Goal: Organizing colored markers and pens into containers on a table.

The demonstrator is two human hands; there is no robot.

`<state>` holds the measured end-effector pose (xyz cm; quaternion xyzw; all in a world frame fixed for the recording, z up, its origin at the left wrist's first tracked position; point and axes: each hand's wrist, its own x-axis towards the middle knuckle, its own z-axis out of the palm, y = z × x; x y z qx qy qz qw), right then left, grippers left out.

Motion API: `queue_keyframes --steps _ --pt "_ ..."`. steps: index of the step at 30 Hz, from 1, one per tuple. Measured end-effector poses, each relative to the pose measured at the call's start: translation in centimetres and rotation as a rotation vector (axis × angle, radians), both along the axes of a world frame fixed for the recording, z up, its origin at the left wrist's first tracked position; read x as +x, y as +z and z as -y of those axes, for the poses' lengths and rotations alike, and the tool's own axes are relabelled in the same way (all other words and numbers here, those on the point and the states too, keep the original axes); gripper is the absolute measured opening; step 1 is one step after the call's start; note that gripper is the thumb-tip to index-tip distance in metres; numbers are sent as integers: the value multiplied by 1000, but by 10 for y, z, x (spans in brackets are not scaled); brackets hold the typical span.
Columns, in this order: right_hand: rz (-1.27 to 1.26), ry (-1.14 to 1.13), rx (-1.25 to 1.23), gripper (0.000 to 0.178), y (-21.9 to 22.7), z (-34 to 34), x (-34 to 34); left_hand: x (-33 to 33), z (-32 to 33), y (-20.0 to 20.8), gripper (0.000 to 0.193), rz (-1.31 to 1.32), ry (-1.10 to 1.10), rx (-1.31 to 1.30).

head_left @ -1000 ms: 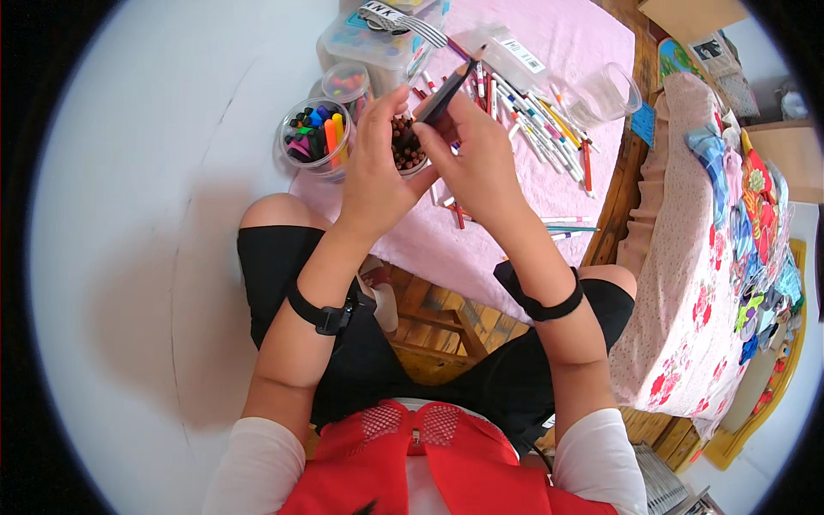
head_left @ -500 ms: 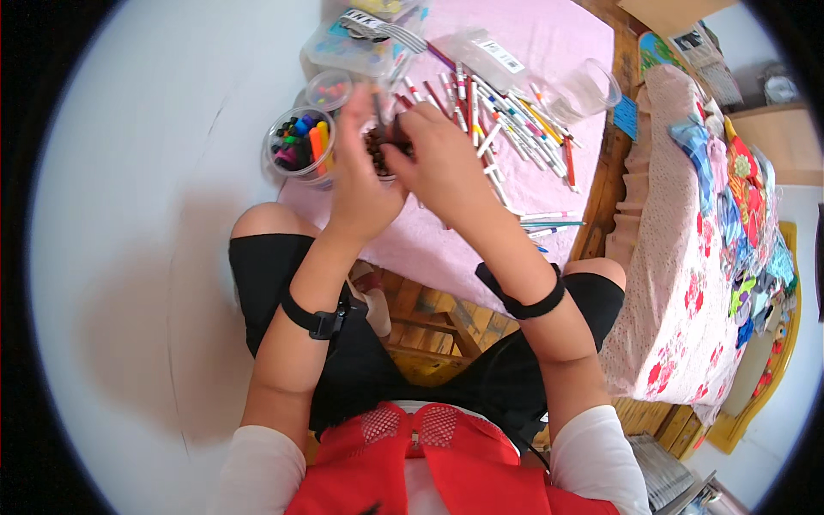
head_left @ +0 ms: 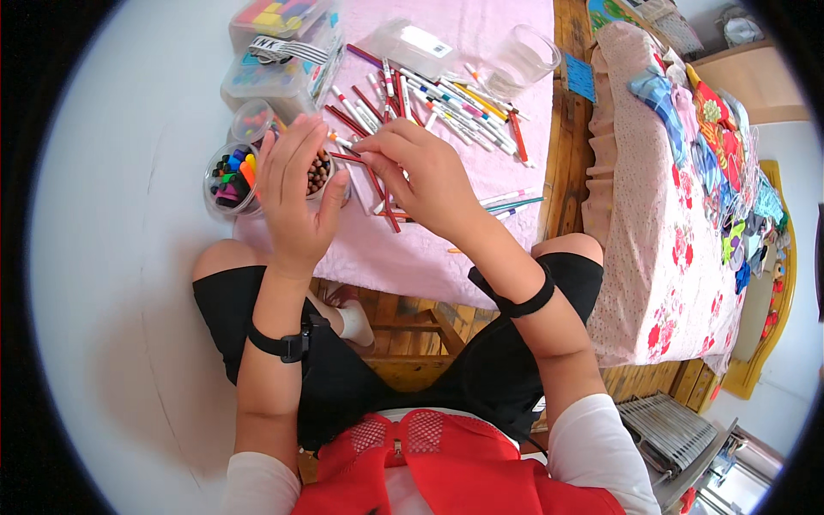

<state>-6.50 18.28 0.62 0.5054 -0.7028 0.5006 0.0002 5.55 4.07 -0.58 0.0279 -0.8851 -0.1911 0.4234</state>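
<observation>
My left hand (head_left: 296,193) is open, its fingers stretched upward and the thumb apart. It stands beside a clear cup (head_left: 339,190) packed with brown round-ended sticks (head_left: 318,174), partly covering it. My right hand (head_left: 422,176) is closed in a pinch to the right of that cup. From its fingertips a thin dark red pencil (head_left: 346,157) points left toward the cup. Below and behind the right hand lie more dark red pencils (head_left: 390,215). Left of my left hand, a round clear tub (head_left: 208,190) holds markers in black, orange, green and other colours.
Many white-barrelled markers (head_left: 463,112) and pencils lie heaped on the pink cloth-covered table (head_left: 378,257). Clear boxes (head_left: 283,90) stand far left by the wall. A clear case (head_left: 412,47) and a clear jar (head_left: 524,60) lie behind the heap. A bed (head_left: 639,283) is at right.
My hands were close together over the cup of brown sticks; now they are apart. The right hand has drawn off to the right with a dark red pencil. The whole view has shifted.
</observation>
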Motion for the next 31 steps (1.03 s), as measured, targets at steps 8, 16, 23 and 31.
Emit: queue_keyframes --steps 8,16,23,31 --pt "-20 -205 158 12 -63 -38 -55 -1 -4 3 21 199 2 -303" --pt "-285 -443 382 65 -136 -55 -155 -34 -57 9 23 261 -289 -56" --pt "-233 -367 698 66 -114 -29 -106 -64 -78 -64 77 627 -231 -24" --pt "9 59 586 63 -119 -28 -99 -56 -59 -104 99 705 -125 -24"
